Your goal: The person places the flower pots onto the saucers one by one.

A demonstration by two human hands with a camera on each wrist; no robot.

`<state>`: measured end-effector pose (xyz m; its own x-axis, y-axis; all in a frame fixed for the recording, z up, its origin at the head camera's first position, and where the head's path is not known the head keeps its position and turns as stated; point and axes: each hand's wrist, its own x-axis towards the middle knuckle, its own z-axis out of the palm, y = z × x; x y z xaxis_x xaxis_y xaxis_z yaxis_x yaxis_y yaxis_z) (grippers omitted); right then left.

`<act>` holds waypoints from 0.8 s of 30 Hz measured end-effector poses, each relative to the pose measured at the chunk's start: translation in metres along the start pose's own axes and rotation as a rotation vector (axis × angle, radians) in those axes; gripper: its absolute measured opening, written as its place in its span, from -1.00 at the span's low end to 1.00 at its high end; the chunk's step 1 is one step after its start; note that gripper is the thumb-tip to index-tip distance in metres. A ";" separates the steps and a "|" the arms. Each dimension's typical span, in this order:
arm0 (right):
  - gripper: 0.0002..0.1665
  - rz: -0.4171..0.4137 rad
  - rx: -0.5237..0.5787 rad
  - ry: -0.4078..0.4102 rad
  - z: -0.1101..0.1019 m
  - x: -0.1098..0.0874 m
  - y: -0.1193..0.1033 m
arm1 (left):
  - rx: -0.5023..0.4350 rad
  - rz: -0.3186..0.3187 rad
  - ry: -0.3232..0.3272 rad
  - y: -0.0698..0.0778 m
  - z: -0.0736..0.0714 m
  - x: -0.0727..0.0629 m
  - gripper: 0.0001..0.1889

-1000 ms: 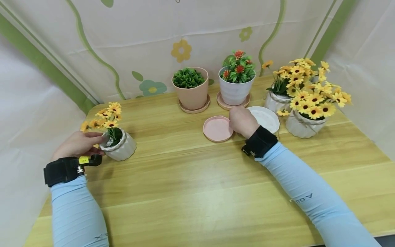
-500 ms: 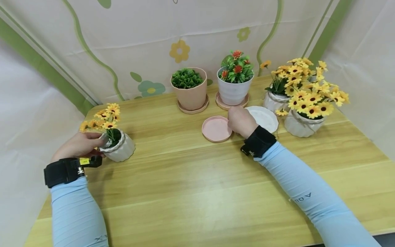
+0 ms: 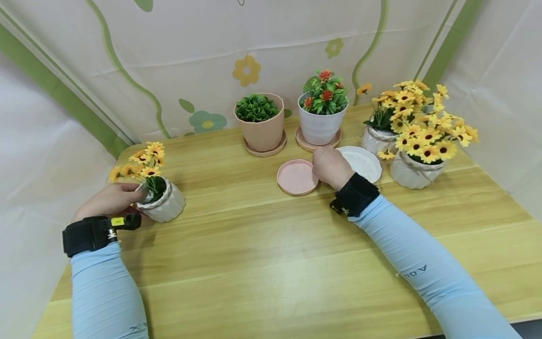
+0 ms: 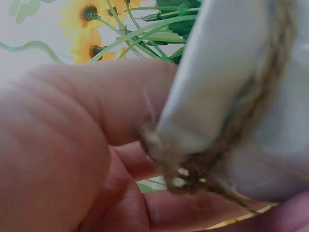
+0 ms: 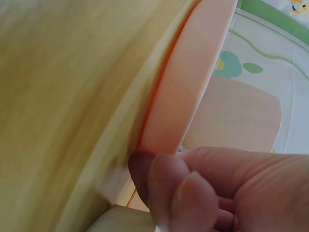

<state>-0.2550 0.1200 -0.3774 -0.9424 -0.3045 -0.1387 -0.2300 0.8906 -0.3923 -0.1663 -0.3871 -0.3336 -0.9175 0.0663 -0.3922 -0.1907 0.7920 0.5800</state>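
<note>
At the table's left side, my left hand point(image 3: 107, 202) grips a small white flower pot point(image 3: 167, 202) by its rim. The thumb reaches over the rim and the other fingers are on the outside below. The pot leans a little and holds yellow artificial flowers point(image 3: 148, 162). Brown twine point(image 4: 268, 72) circles it in the left wrist view. Toward the middle right, my right hand point(image 3: 334, 167) pinches the right edge of a round pink saucer point(image 3: 296, 177). In the right wrist view, thumb and fingertips meet at the end of the saucer's rim point(image 5: 190, 77).
A white scalloped saucer point(image 3: 366, 165) lies just beyond my right hand. Behind stand a peach pot point(image 3: 262, 134) with green leaves and a white pot point(image 3: 320, 127) with red flowers, both on pink saucers. Two white pots of yellow flowers point(image 3: 423, 141) stand at right.
</note>
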 end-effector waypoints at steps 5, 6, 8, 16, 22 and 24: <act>-0.70 0.010 0.005 -0.003 0.000 0.000 0.000 | 0.020 -0.004 -0.002 0.000 0.000 0.000 -0.58; -0.71 0.012 0.005 -0.004 0.000 0.000 -0.001 | 0.026 -0.003 -0.002 0.000 0.000 0.000 -0.57; -0.72 0.019 0.002 -0.006 0.000 0.000 -0.001 | 0.047 0.001 0.003 0.000 0.000 0.001 -0.56; -0.74 0.018 0.000 0.000 -0.001 -0.001 0.000 | 0.070 0.027 0.037 -0.001 0.002 0.002 -0.68; -0.75 0.009 0.017 -0.009 0.000 0.000 0.002 | -0.046 0.005 0.035 0.003 0.005 0.002 -0.65; -0.76 0.008 0.017 -0.010 0.000 0.000 0.001 | -0.081 -0.005 0.034 0.004 0.007 0.003 -0.61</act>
<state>-0.2555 0.1213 -0.3779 -0.9417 -0.3006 -0.1510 -0.2181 0.8873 -0.4063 -0.1675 -0.3798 -0.3370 -0.9276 0.0408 -0.3713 -0.2214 0.7405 0.6346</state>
